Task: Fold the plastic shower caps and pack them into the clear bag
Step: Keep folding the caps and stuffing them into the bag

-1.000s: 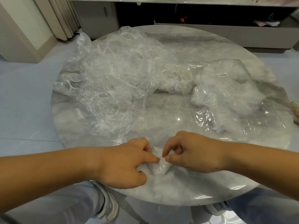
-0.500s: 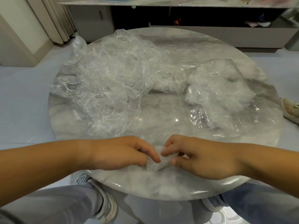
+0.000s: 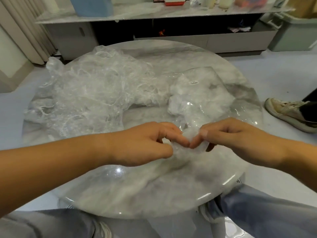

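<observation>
We pinch one small folded cap (image 3: 189,136) mid-frame, fingers of left hand (image 3: 145,143) and right hand (image 3: 228,134) curled on it. Clear bag (image 3: 243,109) at centre right holds a few caps; big loose pile (image 3: 96,93) at upper left is unfolded.

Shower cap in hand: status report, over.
Left hand, right hand both pinching one small crumpled clear plastic shower cap. Clear plastic bag just beyond, holding caps. Heap of loose clear caps on far left; path to bag unobstructed.
</observation>
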